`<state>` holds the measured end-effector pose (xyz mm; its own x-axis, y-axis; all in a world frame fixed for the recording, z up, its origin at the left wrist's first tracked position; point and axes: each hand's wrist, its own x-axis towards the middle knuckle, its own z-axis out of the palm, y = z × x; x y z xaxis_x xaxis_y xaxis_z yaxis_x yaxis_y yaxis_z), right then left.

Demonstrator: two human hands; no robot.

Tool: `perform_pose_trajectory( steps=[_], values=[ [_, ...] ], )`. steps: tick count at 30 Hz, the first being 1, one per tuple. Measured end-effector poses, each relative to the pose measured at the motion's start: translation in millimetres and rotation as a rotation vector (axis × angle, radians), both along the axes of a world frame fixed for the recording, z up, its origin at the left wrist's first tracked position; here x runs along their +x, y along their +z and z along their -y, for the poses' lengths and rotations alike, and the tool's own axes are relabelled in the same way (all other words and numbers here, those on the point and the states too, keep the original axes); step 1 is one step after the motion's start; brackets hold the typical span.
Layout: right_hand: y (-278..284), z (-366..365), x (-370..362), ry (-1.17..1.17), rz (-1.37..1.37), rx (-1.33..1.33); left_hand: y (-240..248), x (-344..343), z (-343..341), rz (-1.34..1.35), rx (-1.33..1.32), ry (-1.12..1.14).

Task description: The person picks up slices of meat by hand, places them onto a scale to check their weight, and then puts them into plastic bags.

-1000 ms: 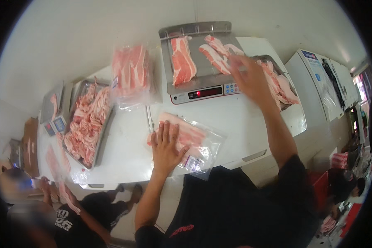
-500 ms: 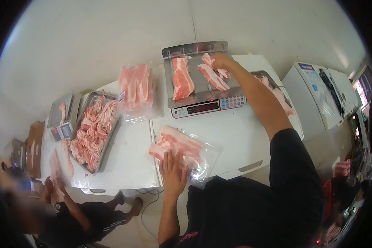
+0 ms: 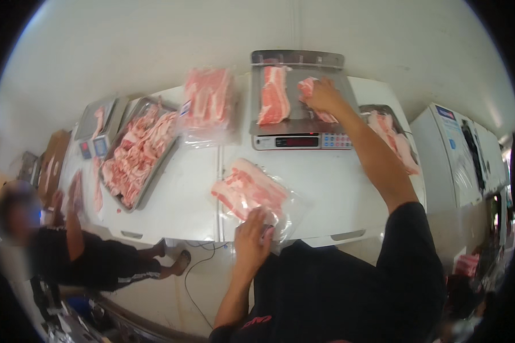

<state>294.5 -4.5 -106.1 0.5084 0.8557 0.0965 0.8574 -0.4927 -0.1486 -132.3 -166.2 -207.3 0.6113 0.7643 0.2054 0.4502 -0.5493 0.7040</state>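
My right hand (image 3: 328, 97) reaches over the steel tray (image 3: 294, 86) of a digital scale, its fingers closed on pork belly slices (image 3: 308, 88) and partly hiding them. Beside them on the tray's left side lies another streaky pork belly strip (image 3: 274, 96). Closer to me, a clear plastic bag (image 3: 289, 214) rests on the white worktop with pork belly slices (image 3: 252, 188) in and at its mouth. My left hand (image 3: 254, 237) is at the bag's near edge, fingers bent and gripping the plastic.
Packed pork slices (image 3: 207, 100) lie left of the scale (image 3: 300, 142). Further left are a tray of pork trimmings (image 3: 137, 151) and a smaller scale (image 3: 94, 128). Another meat tray (image 3: 392, 134) sits right of my arm. A co-worker (image 3: 80, 251) handles meat at far left.
My left hand has gone from lying on the bagged meat to its near edge, fingers now bent. My right hand has lowered over the tray's slices. The whole view has shifted.
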Motion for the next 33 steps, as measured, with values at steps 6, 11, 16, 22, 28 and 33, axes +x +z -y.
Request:
perform_pose_trajectory(
  steps=[6, 11, 16, 22, 28, 33],
  values=[
    [-12, 27, 18, 0.245, -0.01, -0.088, 8, 20, 11, 0.028, 0.165, -0.081],
    [-5, 72, -16, 0.546, -0.064, 0.059, 8, 22, 14, -0.103, 0.195, -0.083],
    [24, 119, -58, 0.52, 0.114, 0.007, -7, 24, 18, -0.195, 0.336, -0.088],
    [55, 215, -103, 0.417, -0.599, 0.046, -9, 28, 20, -0.31, 0.35, -0.279],
    [-29, 310, -162, 0.129, -1.638, -0.235, 15, 25, 10, -0.207, 0.23, -0.29],
    [-61, 319, -207, -0.242, -1.98, -0.047, 35, 31, 5, -0.197, 0.278, -0.35]
  ],
)
